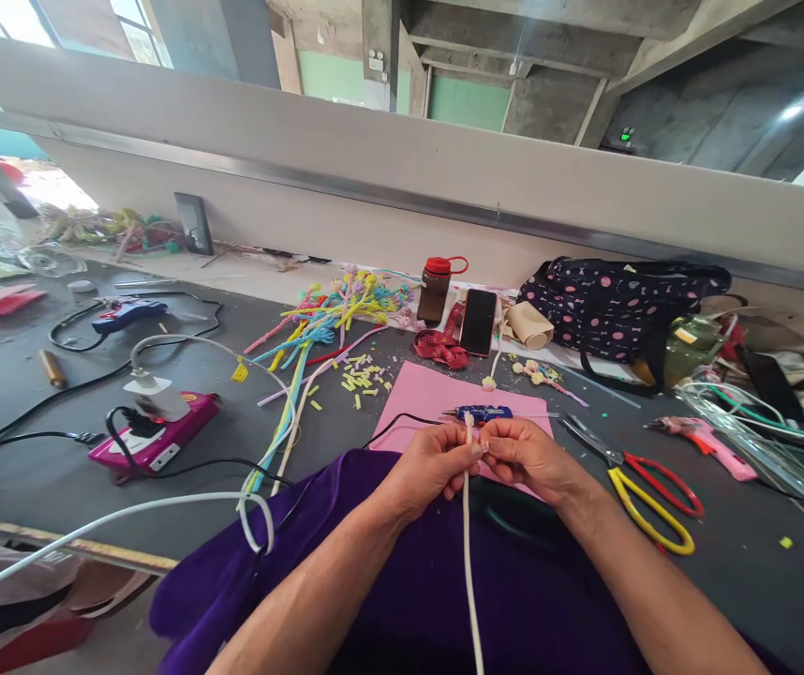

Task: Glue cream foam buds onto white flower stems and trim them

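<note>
A long cream cord [469, 572] with a knobbed upper end hangs down over my purple apron. My left hand [437, 464] pinches it just below the knob, fingers closed. Close against it, my right hand [525, 457] is closed too, thumb and forefinger meeting beside the cord; what lies between those fingertips is too small to make out. Behind the hands a blue glue gun [483, 412] lies on a pink sheet [409, 398]. Scissors [645, 497] with red and yellow handles lie open to the right of my right hand.
Coloured cords [332, 319], cut yellow bits [364, 377], a phone [478, 322], a bottle [434, 291] and a patterned bag [613, 309] are farther back. A magenta power strip [163, 441] with cables lies left; a pink glue gun [715, 445] lies right.
</note>
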The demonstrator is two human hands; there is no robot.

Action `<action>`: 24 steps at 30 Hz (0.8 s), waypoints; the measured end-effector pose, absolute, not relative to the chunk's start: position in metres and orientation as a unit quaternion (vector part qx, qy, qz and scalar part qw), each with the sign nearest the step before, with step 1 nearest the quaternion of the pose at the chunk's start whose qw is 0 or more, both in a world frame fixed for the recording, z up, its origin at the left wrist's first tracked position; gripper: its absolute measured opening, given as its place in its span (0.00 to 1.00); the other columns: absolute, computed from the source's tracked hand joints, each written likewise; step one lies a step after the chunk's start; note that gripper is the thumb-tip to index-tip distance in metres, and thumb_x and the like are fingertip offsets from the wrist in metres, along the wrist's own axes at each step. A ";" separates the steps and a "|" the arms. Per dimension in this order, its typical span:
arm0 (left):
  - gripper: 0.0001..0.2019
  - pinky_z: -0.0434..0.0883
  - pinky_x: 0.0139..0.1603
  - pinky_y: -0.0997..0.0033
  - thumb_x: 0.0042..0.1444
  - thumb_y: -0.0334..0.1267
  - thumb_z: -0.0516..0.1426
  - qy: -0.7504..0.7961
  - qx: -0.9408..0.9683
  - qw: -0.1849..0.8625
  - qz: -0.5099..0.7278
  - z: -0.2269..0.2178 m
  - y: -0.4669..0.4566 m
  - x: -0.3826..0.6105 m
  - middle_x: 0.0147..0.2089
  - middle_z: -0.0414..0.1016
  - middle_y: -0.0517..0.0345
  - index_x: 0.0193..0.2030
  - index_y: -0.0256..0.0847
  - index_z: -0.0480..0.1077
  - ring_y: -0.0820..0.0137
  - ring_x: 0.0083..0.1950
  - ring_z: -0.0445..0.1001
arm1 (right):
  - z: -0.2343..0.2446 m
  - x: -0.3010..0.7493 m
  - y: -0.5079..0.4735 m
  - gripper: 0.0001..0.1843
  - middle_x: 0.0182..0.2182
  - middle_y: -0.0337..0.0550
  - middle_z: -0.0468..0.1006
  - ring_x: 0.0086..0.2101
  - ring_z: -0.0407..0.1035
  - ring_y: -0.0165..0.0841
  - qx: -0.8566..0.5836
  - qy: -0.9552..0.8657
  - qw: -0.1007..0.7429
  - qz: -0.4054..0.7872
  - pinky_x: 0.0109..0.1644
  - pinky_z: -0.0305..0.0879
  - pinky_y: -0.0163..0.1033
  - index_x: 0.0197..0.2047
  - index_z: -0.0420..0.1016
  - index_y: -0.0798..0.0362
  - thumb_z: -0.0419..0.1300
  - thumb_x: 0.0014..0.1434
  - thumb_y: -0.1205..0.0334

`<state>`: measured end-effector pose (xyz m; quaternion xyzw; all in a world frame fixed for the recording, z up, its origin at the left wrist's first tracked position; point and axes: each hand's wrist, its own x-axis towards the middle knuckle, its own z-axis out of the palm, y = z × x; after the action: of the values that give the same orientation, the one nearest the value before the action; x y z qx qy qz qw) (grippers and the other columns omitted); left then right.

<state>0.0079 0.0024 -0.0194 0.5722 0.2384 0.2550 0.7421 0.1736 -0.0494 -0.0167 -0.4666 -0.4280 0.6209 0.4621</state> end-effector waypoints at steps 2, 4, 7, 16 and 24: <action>0.15 0.57 0.14 0.83 0.50 0.48 0.59 0.235 0.573 0.743 0.253 -0.020 0.002 0.008 0.22 0.66 0.63 0.29 0.34 0.68 0.83 0.16 0.58 | -0.018 0.174 -0.048 0.16 0.14 0.32 0.67 0.13 0.55 0.21 -0.462 -0.427 0.461 0.626 0.16 0.42 0.28 0.26 0.70 0.56 0.66 0.46 0.52; 0.15 0.56 0.14 0.83 0.49 0.48 0.59 0.236 0.573 0.742 0.256 -0.020 0.002 0.008 0.22 0.66 0.63 0.29 0.35 0.68 0.83 0.15 0.58 | -0.019 0.175 -0.048 0.17 0.14 0.33 0.67 0.13 0.56 0.21 -0.459 -0.425 0.459 0.630 0.16 0.42 0.28 0.26 0.69 0.56 0.67 0.46 0.51; 0.15 0.55 0.14 0.82 0.49 0.48 0.59 0.239 0.571 0.739 0.266 -0.019 0.002 0.008 0.22 0.67 0.63 0.29 0.35 0.68 0.83 0.15 0.58 | -0.019 0.174 -0.047 0.17 0.15 0.33 0.68 0.13 0.57 0.22 -0.458 -0.425 0.461 0.631 0.16 0.43 0.28 0.26 0.69 0.56 0.66 0.46 0.50; 0.14 0.48 0.12 0.82 0.49 0.47 0.59 0.253 0.556 0.745 0.267 -0.016 0.003 0.007 0.21 0.67 0.65 0.27 0.36 0.66 0.85 0.13 0.54 | -0.012 0.171 -0.051 0.13 0.14 0.33 0.69 0.14 0.58 0.22 -0.471 -0.434 0.477 0.603 0.18 0.46 0.28 0.27 0.71 0.56 0.64 0.51 0.55; 0.15 0.47 0.12 0.81 0.50 0.47 0.59 0.224 0.563 0.752 0.259 -0.014 0.001 0.006 0.21 0.66 0.64 0.29 0.34 0.68 0.85 0.13 0.54 | -0.013 0.171 -0.051 0.14 0.14 0.33 0.68 0.14 0.58 0.22 -0.473 -0.443 0.474 0.596 0.17 0.46 0.28 0.27 0.70 0.56 0.65 0.49 0.53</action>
<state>0.0064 0.0012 -0.0139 0.5631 0.2240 0.2586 0.7522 0.1711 -0.0512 -0.0127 -0.4734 -0.4430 0.5960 0.4737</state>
